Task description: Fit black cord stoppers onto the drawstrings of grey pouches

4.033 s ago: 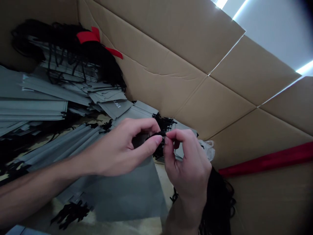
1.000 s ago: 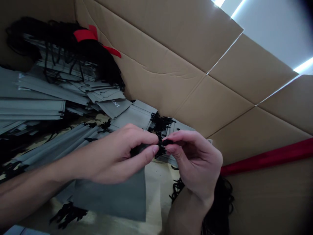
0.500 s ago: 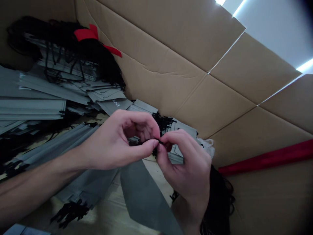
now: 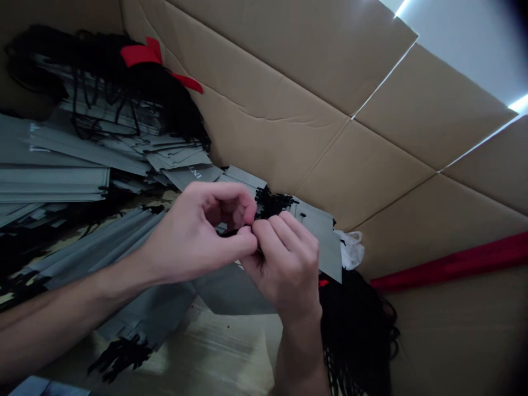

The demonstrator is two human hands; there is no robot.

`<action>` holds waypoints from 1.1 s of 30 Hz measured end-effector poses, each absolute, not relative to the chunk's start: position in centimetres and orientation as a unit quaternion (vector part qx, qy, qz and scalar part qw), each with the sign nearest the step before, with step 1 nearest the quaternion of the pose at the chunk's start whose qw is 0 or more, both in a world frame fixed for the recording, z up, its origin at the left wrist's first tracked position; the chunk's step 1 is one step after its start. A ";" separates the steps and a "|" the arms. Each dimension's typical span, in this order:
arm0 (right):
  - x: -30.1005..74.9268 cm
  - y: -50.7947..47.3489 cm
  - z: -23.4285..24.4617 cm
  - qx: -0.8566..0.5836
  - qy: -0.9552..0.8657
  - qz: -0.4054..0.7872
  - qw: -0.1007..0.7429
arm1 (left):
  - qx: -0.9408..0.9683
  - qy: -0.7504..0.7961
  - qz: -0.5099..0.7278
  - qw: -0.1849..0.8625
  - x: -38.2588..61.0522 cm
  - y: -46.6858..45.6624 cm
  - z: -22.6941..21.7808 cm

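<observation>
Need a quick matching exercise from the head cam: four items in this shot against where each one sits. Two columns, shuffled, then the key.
Items
1. red ribbon
2. white crumpled wad
3. black cord
4. red strip

Places
A. Pinched between the left hand and the right hand
B. Along the carton wall, far right
C. Among black cords above stacked grey bags, upper left
D. Beside a corner of a grey bag, right of the hands

Pairs: 1-C, 2-D, 3-A, 4-B
</observation>
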State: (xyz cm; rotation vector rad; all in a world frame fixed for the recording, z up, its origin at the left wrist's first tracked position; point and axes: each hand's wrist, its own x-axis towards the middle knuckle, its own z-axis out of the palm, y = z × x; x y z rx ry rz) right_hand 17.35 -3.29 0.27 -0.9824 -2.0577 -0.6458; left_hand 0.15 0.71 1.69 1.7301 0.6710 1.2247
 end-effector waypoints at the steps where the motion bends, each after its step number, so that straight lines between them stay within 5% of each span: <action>1: 17.2 -3.1 0.1 -0.382 -0.799 -0.258 0.386 | 0.691 0.274 0.502 0.442 0.2 0.7 1.6; 24: 16.5 -2.8 -0.7 -0.394 -0.766 -0.260 0.436 | 0.655 0.285 0.521 0.467 0.3 0.8 1.5; 33: 17.7 -3.9 0.9 -0.422 -0.782 -0.110 0.446 | 0.674 0.236 0.487 0.504 -0.2 0.8 2.4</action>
